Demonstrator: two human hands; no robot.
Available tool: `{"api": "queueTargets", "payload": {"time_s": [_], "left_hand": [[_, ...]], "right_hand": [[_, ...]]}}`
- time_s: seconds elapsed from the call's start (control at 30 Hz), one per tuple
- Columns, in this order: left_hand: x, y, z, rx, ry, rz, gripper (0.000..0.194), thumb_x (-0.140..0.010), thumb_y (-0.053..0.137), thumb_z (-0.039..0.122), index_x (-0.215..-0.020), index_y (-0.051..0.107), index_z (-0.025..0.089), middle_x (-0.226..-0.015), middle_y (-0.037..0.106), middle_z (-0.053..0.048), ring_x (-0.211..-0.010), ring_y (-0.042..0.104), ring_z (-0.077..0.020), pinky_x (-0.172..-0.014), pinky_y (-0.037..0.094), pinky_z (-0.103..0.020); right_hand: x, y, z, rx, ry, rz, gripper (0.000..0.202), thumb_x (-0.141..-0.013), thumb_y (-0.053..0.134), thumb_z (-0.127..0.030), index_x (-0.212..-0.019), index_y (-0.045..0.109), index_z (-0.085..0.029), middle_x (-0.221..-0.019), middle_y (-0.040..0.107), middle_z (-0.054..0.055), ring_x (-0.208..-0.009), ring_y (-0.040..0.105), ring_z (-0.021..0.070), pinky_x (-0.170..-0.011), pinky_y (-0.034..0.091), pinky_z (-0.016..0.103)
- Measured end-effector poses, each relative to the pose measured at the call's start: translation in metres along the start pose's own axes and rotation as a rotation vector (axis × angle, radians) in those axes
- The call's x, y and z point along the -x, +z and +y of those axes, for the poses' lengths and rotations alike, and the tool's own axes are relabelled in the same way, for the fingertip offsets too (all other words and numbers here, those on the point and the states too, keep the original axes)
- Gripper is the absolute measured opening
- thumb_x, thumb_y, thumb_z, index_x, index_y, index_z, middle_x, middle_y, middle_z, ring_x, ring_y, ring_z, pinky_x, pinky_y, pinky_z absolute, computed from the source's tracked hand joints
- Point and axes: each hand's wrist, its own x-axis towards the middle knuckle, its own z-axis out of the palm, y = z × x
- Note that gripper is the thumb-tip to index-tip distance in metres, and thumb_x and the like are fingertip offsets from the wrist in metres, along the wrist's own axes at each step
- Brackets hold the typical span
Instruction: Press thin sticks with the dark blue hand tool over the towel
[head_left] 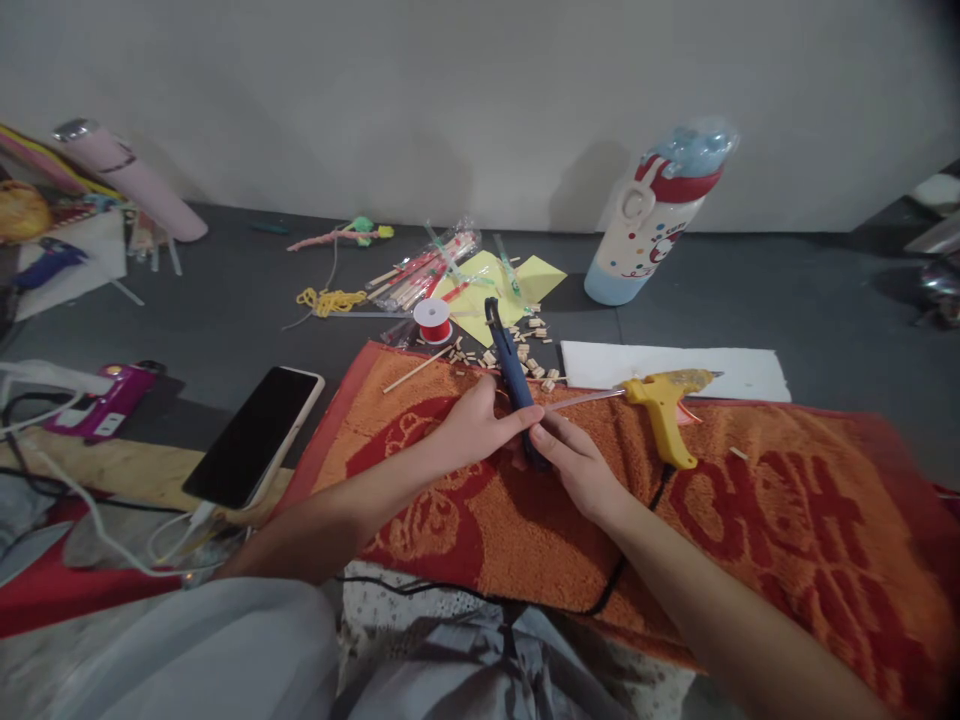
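Both my hands meet over the orange and red towel [442, 510] around a long, slim dark blue tool [510, 360] with a black end. The tool points away from me, and its exact kind is unclear. My left hand [484, 420] is closed on its lower part from the left. From the right, my right hand [581, 465] grips its near end, thumb close to the left fingertips; the near end is partly hidden. Small cut wooden stick pieces [536, 338] lie just beyond the tool. A yellow glue gun [667, 410], with a clear glue stick in its back, rests right of my hands.
Behind the towel are a red ribbon spool [433, 320], yellow paper [480, 285], yellow yarn [330, 302] and a white strip [675, 368]. A cartoon bottle [637, 235] stands at the back right. Left are a phone [255, 435], a purple power strip [112, 400] and a pink flask [135, 180].
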Motion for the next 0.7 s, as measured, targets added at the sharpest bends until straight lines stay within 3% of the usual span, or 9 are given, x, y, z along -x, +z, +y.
{"api": "queueTargets", "payload": {"time_s": [0.23, 0.43, 0.53, 0.6, 0.7], "left_hand": [[0.001, 0.003, 0.003, 0.056, -0.058, 0.000, 0.043, -0.073, 0.074, 0.045, -0.093, 0.047, 0.018, -0.074, 0.062, -0.001, -0.061, 0.062, -0.0157, -0.054, 0.052, -0.030], [0.000, 0.004, 0.009, 0.217, -0.132, -0.138, 0.048, -0.075, 0.071, 0.050, -0.095, 0.039, 0.020, -0.060, 0.058, 0.006, -0.042, 0.057, -0.0136, -0.042, 0.047, -0.027], [-0.003, 0.001, 0.011, 0.252, -0.148, -0.151, 0.041, -0.081, 0.062, 0.055, -0.092, 0.043, 0.020, -0.062, 0.061, 0.003, -0.045, 0.060, -0.0136, -0.046, 0.050, -0.027], [-0.008, -0.005, 0.011, 0.267, -0.179, -0.103, 0.037, -0.087, 0.052, 0.055, -0.089, 0.047, 0.019, -0.066, 0.065, 0.000, -0.052, 0.064, -0.0145, -0.054, 0.054, -0.028], [-0.019, -0.017, 0.008, 0.284, -0.158, 0.090, 0.032, -0.091, 0.048, 0.050, -0.093, 0.052, 0.018, -0.076, 0.068, -0.003, -0.059, 0.067, -0.0142, -0.061, 0.057, -0.029]], "right_hand": [[0.000, 0.001, 0.001, -0.011, 0.009, 0.009, 0.046, -0.075, 0.066, -0.063, -0.085, 0.060, -0.019, -0.067, 0.054, -0.001, -0.061, 0.048, 0.0144, -0.057, 0.040, 0.028], [0.001, 0.002, -0.002, -0.075, 0.039, -0.006, 0.045, -0.078, 0.065, -0.061, -0.090, 0.062, -0.018, -0.063, 0.057, -0.001, -0.062, 0.053, 0.0164, -0.059, 0.040, 0.029], [0.002, 0.001, -0.005, -0.102, 0.061, 0.002, 0.046, -0.075, 0.068, -0.060, -0.093, 0.062, -0.019, -0.072, 0.061, 0.001, -0.065, 0.056, 0.0168, -0.059, 0.041, 0.029], [0.003, 0.001, -0.006, -0.095, 0.069, 0.001, 0.044, -0.075, 0.067, -0.060, -0.090, 0.062, -0.018, -0.072, 0.062, 0.002, -0.065, 0.056, 0.0172, -0.059, 0.041, 0.029], [0.004, 0.001, -0.007, -0.092, 0.072, -0.013, 0.043, -0.075, 0.066, -0.060, -0.083, 0.061, -0.018, -0.069, 0.060, 0.002, -0.063, 0.054, 0.0167, -0.059, 0.041, 0.030]]}}
